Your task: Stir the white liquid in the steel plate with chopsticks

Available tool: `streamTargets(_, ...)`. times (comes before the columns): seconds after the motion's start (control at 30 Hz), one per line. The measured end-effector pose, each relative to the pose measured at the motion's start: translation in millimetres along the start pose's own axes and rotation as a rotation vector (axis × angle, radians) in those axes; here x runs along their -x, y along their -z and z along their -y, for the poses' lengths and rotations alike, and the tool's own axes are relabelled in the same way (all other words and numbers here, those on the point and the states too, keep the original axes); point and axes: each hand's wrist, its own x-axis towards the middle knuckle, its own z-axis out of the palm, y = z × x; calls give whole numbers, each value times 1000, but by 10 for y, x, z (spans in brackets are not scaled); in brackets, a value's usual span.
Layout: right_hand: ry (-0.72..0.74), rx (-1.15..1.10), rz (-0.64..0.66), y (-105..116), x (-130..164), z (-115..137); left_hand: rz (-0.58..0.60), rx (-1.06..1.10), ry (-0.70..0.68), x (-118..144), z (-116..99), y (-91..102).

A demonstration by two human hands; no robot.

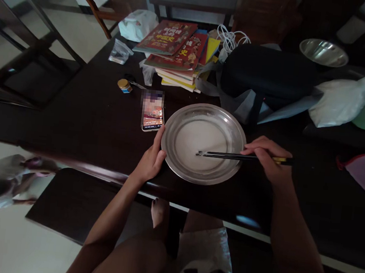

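Note:
A round metal plate holding a pale liquid or batter sits on the dark wooden table near its front edge. My left hand grips the plate's left rim. My right hand holds a pair of black chopsticks flat over the plate, their tips reaching to about the plate's centre.
A lit phone lies just left of the plate, a small yellow-lidded jar behind it. Stacked books, a black bag, plastic bags and a steel bowl crowd the far side. Chairs stand to the left.

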Motion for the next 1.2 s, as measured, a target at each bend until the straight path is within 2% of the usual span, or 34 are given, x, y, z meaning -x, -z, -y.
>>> streamTargets(0.1,16,47,68,-11,-3,9,-13,5,18,-4,-4,-1)
streamTargets(0.27,-26,14,-66,-7,1,8,-10,18,23,-1,-9,4)
streamTargets(0.4,-9,47,44,-15,-7,9,-18,21,15,2,4,5)
streamTargets(0.57,-48,41,-105,5,3,-18,-16,14,11,-1,13,1)
streamTargets(0.73,2,46,48,-8,4,-18,-11,14,26,-2,-19,4)
streamTargets(0.9,-30,50,-93,4,-1,-21,-13,19,16,2,-9,-1)
streamTargets(1.07,20,54,43,-21,-9,-5,-26,9,-1,3,33,-8)
streamTargets(1.2,-24,46,-102,-9,3,-12,-20,23,11,-1,15,-6)
